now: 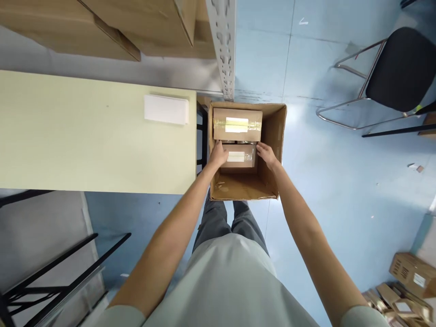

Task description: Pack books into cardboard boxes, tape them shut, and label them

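A large open cardboard box (pixel 284 131) stands before my legs with smaller taped cartons inside. The upper carton (pixel 220 132) carries a white label and clear tape across its top. Just below it sits a second, lower carton (pixel 241 162), also labelled and taped. My left hand (pixel 219 154) grips this second carton at its left end, fingers reaching over the far corner. At its right end, the fingers of my right hand (pixel 266 153) pinch the far corner. Parts of further cartons show in the narrow gap between the two; their shape is mostly hidden.
A pale yellow table (pixel 95 141) lies to the left, with a white rectangular object (pixel 166 109) on it. Large cartons (pixel 146 27) rest on a shelf behind a perforated metal post (pixel 225 50). A black chair (pixel 400 68) stands right; more cardboard boxes (pixel 413 274) lie lower right.
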The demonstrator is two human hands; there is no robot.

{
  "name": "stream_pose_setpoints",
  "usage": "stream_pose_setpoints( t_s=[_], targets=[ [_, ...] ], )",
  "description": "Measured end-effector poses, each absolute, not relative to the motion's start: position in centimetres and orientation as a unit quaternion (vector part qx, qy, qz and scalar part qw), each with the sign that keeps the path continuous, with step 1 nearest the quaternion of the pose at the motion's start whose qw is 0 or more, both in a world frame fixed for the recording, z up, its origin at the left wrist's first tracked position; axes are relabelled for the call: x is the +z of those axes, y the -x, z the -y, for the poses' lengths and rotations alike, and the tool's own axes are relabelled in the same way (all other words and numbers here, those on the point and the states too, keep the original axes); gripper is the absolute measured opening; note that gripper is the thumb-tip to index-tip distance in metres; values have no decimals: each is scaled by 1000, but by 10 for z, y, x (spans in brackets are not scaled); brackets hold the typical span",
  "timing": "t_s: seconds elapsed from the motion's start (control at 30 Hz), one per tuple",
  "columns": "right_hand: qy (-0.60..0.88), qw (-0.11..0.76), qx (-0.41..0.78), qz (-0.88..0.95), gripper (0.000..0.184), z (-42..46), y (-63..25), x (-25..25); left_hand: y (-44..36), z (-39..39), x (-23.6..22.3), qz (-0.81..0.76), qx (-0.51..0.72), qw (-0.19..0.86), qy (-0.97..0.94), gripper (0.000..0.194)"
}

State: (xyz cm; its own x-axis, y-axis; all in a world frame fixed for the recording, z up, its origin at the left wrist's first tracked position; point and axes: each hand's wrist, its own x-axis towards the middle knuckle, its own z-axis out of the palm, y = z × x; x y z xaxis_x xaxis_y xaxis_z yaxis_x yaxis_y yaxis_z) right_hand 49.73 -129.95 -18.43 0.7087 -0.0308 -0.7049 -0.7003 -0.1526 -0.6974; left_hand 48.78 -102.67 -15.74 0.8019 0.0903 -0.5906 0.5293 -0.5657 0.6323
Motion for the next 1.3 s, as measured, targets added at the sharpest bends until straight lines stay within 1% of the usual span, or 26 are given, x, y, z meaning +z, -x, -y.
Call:
stream_pose_setpoints(
  t_s=[0.1,0.2,0.27,0.33,0.4,0.5,0.63,0.8,0.93,1.07,1.13,1.3],
  targets=[
    [673,607,295,-302,60,1301,-454,-151,-445,1035,-128,-216,-285,446,-820,68],
    [640,631,301,-319,49,1304,-410,-116,-399,1042,-98,-197,-296,505,-787,66],
    [621,645,306,-324,43,1304,-384,-94,-369,1045,-79,-190,-291,519,-781,66],
    [607,658,316,-316,40,1304,-363,-74,-341,1045,-61,-212,-276,542,-765,70],
    [604,666,323,-294,43,1303,-348,-57,-318,1043,-41,-221,-255,558,-758,68],
    [609,676,335,-244,53,1295,-337,-34,-291,1034,-10,-228,-217,580,-751,65],
    [620,674,364,-170,67,1276,-333,-9,-267,1015,36,-235,-165,614,-735,68],
    [639,656,392,-89,77,1245,-329,27,-240,987,85,-242,-90,641,-723,69],
    [663,641,384,-42,77,1209,-321,63,-218,968,102,-265,-64,650,-710,71],
    [675,644,361,-6,70,1151,-306,97,-198,938,107,-262,-33,678,-686,66],
    [680,639,358,22,64,1116,-296,114,-185,915,110,-252,-3,696,-672,62],
    [698,606,370,87,56,1025,-265,146,-129,834,119,-266,82,719,-636,62]
  ],
)
